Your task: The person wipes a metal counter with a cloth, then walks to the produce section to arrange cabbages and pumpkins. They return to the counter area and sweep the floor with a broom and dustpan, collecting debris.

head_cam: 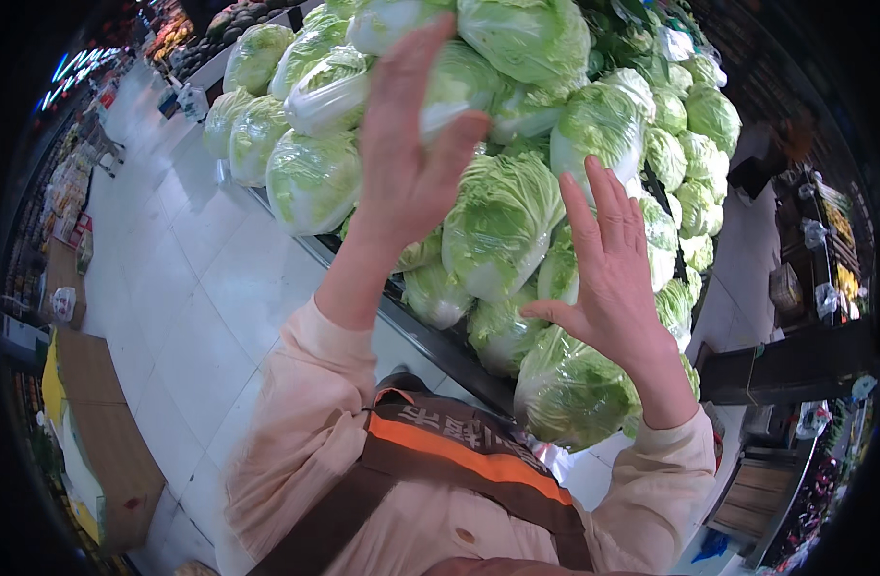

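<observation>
Before me rises a pile of napa cabbages wrapped in clear film, on a dark-edged display stand [440,351]. My left hand [411,144], blurred, is raised over the pile with fingers and thumb apart, holding nothing. It hides parts of the cabbages behind it. Lower and to the right, my right hand [609,266] is spread and holds nothing. One wrapped napa cabbage [503,223] lies between the two hands. Another large napa cabbage [573,389] sits at the near corner, below my right hand. Whether either hand touches a cabbage I cannot tell.
Round cabbages [699,158] are stacked on the right of the stand. A pale tiled floor [188,288] runs along the left, with cardboard boxes [108,432] at its edge. A dark beam-like ledge [778,371] and a wooden crate [753,489] stand to the right.
</observation>
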Demonstrator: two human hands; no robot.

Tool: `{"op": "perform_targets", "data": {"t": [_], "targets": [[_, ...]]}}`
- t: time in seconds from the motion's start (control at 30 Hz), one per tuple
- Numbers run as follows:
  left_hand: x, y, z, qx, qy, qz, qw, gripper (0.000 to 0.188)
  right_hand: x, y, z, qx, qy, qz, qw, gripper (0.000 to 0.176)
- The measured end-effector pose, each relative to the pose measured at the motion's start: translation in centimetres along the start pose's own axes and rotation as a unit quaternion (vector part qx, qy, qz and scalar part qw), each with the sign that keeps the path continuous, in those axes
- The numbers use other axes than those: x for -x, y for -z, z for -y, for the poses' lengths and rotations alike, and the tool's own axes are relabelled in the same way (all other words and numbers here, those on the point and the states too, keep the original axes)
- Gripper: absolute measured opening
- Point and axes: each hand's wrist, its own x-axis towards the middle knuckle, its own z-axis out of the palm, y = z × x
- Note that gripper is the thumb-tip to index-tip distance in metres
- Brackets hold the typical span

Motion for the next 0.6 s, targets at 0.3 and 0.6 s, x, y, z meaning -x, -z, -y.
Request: {"op": "perform_targets", "data": {"t": [0.3, 0.6], "targets": [[9.4, -7.8, 4.4, -0.045, 0.139, 0.069, 0.987, 0.063, -3.0, -9.9, -3.1, -0.030, -0.008, 0.059, 0.998, 0.134], [7.7, -0.8, 2.6, -0.021, 0.022, 0.073, 0.997, 0.076, -3.3, -3.1, -0.7, 0.029, -0.039, 0.103, 0.993, 0.115]]}}
